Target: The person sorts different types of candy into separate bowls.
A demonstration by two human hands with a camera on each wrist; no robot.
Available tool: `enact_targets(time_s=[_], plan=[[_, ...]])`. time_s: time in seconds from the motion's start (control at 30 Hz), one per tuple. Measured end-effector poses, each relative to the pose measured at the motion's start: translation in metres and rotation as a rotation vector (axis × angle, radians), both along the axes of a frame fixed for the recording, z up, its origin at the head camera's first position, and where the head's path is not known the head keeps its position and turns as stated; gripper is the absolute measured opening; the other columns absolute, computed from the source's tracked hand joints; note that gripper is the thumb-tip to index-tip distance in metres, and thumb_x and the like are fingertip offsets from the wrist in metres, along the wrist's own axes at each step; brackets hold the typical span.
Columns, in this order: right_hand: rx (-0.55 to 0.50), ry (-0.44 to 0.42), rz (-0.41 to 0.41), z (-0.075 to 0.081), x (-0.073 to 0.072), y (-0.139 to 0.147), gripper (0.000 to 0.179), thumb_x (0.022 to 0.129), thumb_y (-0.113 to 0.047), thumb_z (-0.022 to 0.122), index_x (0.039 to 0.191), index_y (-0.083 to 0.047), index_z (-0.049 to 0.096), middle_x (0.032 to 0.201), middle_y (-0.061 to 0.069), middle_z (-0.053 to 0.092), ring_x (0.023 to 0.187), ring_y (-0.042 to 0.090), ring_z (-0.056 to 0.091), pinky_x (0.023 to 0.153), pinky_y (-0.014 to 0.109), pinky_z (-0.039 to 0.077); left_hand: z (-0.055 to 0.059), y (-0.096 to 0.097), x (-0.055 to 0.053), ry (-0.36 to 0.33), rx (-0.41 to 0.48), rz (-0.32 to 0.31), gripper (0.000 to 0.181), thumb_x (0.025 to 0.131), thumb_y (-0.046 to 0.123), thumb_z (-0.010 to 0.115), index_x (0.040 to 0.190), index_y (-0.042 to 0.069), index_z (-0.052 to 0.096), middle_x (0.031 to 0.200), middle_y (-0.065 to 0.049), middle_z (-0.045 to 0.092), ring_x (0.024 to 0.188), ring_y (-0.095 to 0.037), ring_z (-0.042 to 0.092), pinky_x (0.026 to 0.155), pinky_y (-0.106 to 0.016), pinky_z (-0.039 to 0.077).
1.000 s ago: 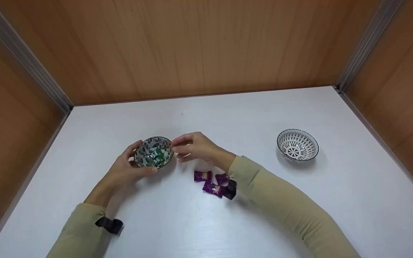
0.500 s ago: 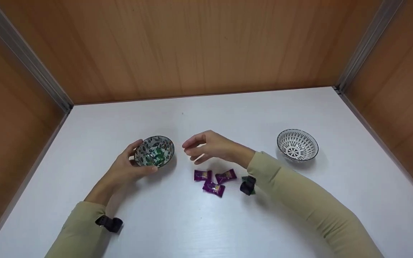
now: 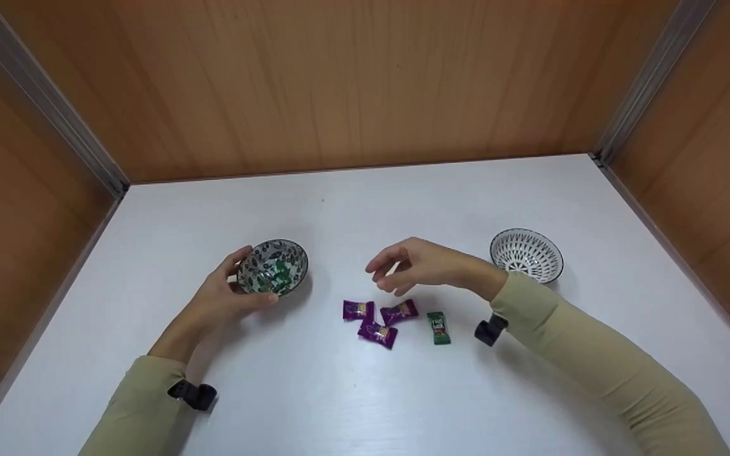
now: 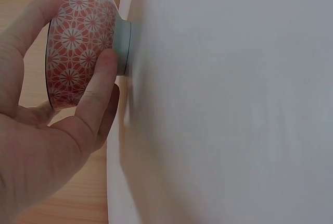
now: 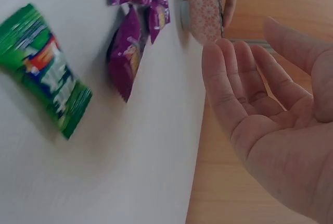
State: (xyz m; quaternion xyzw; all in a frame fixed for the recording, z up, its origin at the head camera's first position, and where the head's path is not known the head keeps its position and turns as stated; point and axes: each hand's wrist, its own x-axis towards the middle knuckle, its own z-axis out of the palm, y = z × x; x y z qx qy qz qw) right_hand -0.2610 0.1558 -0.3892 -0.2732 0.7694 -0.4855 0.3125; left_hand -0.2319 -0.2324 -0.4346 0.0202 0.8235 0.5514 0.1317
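My left hand (image 3: 229,294) holds a small bowl (image 4: 78,41) by its side, thumb at the near rim and fingers round the far side. Its outside is red with white flowers; green-wrapped candies (image 3: 279,273) lie inside it. My right hand (image 3: 425,265) hovers above the table with nothing in it, fingers loosely bent. Below it lie three purple-wrapped candies (image 3: 377,332). One green-wrapped candy (image 5: 44,67) lies to their right, large in the right wrist view.
A white bowl (image 3: 523,250) with dark dashes stands at the right, partly behind my right forearm. The white table (image 3: 276,392) meets wooden panels (image 3: 365,88) at the back and sides.
My right hand has moved right, away from the patterned bowl's rim. The purple candies and the green candy have come out from behind the right arm. My left hand has stayed with the bowl.
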Motion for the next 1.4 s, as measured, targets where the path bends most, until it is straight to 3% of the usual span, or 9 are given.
enact_targets(time_s=[0.37,0.63,0.87,1.07,1.4], plan=[[0.092,0.075,0.012,-0.017,0.016,0.057,0.045,0.094,-0.019,0.074,0.134,0.0,0.063,0.121,0.018,0.067,0.104,0.028,0.067,0.087,0.036,0.057,-0.002,0.002,0.0,-0.005,-0.001,0.002,0.122,0.072,0.031,0.095,0.164,0.025,0.015,0.157,-0.02,0.026,0.136,-0.041,0.04,0.109,-0.051,0.038],[0.111,0.103,0.001,-0.037,0.034,0.082,0.057,0.088,-0.017,0.081,0.139,-0.003,0.059,0.124,0.015,0.063,0.107,0.028,0.065,0.087,0.034,0.056,-0.007,0.005,-0.003,0.001,0.004,-0.004,0.118,0.073,0.03,0.094,0.163,0.024,0.018,0.154,-0.02,0.029,0.13,-0.038,0.047,0.106,-0.046,0.041],[0.185,0.196,-0.014,-0.046,0.04,0.079,0.056,0.081,-0.018,0.087,0.127,0.002,0.062,0.115,0.008,0.066,0.096,0.019,0.063,0.087,0.028,0.053,-0.007,0.002,-0.005,0.006,-0.002,-0.011,0.118,0.073,0.03,0.094,0.163,0.024,0.018,0.155,-0.02,0.028,0.131,-0.039,0.045,0.106,-0.046,0.04],[0.276,0.258,0.003,-0.046,0.04,0.068,0.048,0.078,-0.019,0.09,0.116,-0.003,0.067,0.101,0.0,0.066,0.092,0.014,0.06,0.084,0.028,0.052,-0.006,-0.001,-0.003,0.0,-0.007,-0.007,0.119,0.074,0.03,0.093,0.164,0.023,0.016,0.157,-0.02,0.028,0.133,-0.039,0.043,0.106,-0.047,0.04],[0.305,0.283,-0.008,-0.046,0.041,0.064,0.041,0.076,-0.016,0.09,0.11,-0.008,0.069,0.096,-0.004,0.065,0.088,0.014,0.058,0.081,0.027,0.051,-0.005,0.0,-0.003,-0.013,0.015,0.003,0.121,0.072,0.029,0.094,0.164,0.024,0.015,0.159,-0.019,0.025,0.137,-0.04,0.041,0.108,-0.049,0.039]])
